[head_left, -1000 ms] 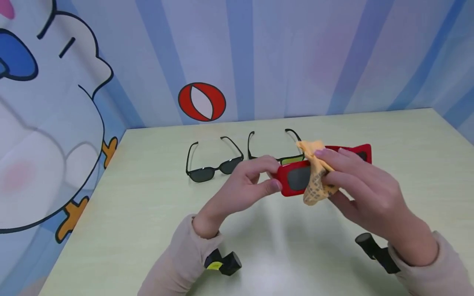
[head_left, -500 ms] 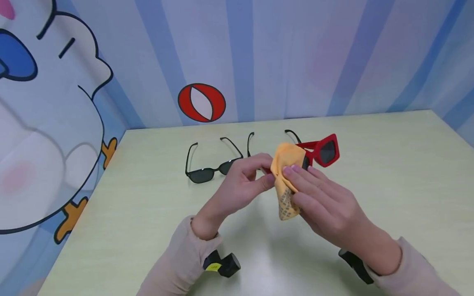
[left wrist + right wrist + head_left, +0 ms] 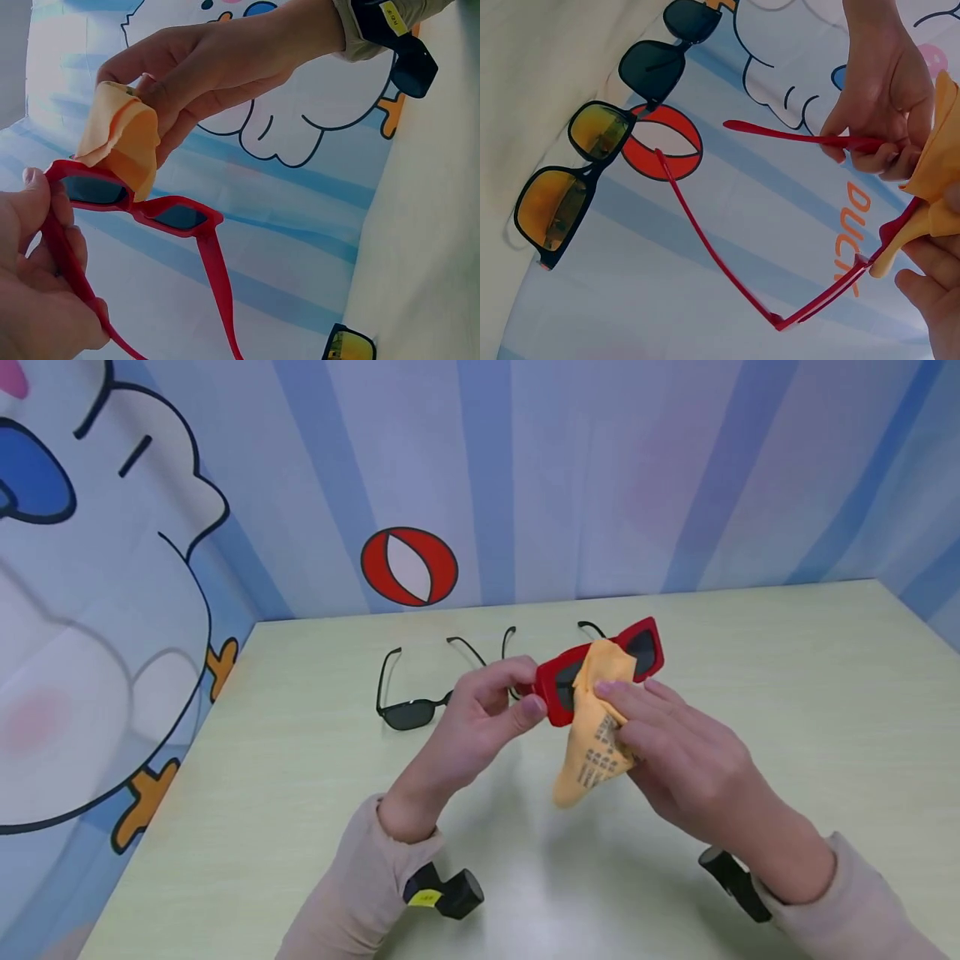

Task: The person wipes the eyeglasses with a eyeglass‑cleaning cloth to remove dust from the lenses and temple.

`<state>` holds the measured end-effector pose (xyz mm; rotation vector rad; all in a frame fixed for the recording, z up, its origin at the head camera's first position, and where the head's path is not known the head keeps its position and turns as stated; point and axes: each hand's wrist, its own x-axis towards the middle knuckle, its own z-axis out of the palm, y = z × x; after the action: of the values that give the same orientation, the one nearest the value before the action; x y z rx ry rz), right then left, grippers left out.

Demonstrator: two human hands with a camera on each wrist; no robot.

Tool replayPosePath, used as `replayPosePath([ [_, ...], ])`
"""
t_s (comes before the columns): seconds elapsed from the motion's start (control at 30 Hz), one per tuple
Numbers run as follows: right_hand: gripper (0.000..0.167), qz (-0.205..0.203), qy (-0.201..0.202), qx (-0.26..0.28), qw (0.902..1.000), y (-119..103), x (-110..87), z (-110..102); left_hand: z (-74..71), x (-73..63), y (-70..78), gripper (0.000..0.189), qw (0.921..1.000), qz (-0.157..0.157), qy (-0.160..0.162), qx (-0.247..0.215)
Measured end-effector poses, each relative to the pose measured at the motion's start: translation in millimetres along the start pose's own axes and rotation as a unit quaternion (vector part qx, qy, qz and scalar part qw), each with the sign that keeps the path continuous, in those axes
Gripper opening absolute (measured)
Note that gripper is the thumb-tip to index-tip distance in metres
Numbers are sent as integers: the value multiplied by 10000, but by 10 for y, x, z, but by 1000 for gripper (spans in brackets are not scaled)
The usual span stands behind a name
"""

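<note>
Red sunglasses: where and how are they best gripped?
Probably by the temple on the person's left, near its front end, coming from that side: it is slim, unfolded and clear of the lenses, leaving them free for the orange cloth. The left hand grips it there.

Has both arms in from the bottom edge of the head view, left forearm [image 3: 345, 893] angled up and right, right forearm [image 3: 847, 893] up and left, beige sleeves [image 3: 375, 856] ending short of the hands. Holds left hand [image 3: 476, 731] raised in a grip, thumb opposite bent index, remaining fingers curled as per left wrist view. Holds right hand [image 3: 693, 764] close by at similar height, back upward, fingers together and pointing forward-left, thumb underneath, pinching. Head view: fingertips of the two hands near each other, not touching.
</note>
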<state>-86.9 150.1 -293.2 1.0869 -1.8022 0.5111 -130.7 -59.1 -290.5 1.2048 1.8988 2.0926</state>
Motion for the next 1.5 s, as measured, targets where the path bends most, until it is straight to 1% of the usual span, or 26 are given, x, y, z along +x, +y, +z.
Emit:
replayPosePath([
  [0.17,33,194,270,106,9994,43,-17,-13,23,4,23,59,9998,-2,-202,-39],
  [0.27,34,228,363,189,9989,50,-25,-7,43,4,26,52,9996,-1,-294,-31],
  [0.37,34,226,412,272,9985,45,-26,4,52,0,14,41,9993,-5,-376,35],
  [0.5,34,180,440,444,9979,17,-11,19,55,-2,-2,35,9979,74,-526,364],
  [0.6,33,70,494,614,9969,-13,11,38,60,0,-7,31,9961,190,-604,611],
  [0.7,33,-11,470,705,9964,-39,21,47,72,6,-8,17,9939,319,-594,874],
  [0.77,33,-32,380,705,9968,-51,17,41,80,9,-8,9,9919,390,-557,1071],
  [0.93,32,-39,174,755,9970,-49,0,25,85,14,-7,10,9872,485,-470,1442],
  [1.07,31,41,105,910,9958,-36,-3,22,75,18,-13,10,9846,526,-554,1574],
  [1.17,31,199,175,895,9956,-22,-9,29,61,22,-11,9,9809,600,-653,1728],
  [1.23,32,350,181,749,9964,-1,-20,28,54,18,0,10,9785,646,-671,1838],
  [1.33,36,624,-10,496,9968,46,-47,13,46,10,17,12,9756,714,-662,1968],
  [1.4,39,722,-117,437,9964,73,-69,7,48,3,26,12,9743,751,-660,2017],
  [1.43,39,748,-133,451,9961,81,-81,6,50,3,26,13,9739,780,-667,2025],
  [1.5,38,792,-109,679,9945,82,-100,7,58,8,27,13,9734,846,-702,2010],
])
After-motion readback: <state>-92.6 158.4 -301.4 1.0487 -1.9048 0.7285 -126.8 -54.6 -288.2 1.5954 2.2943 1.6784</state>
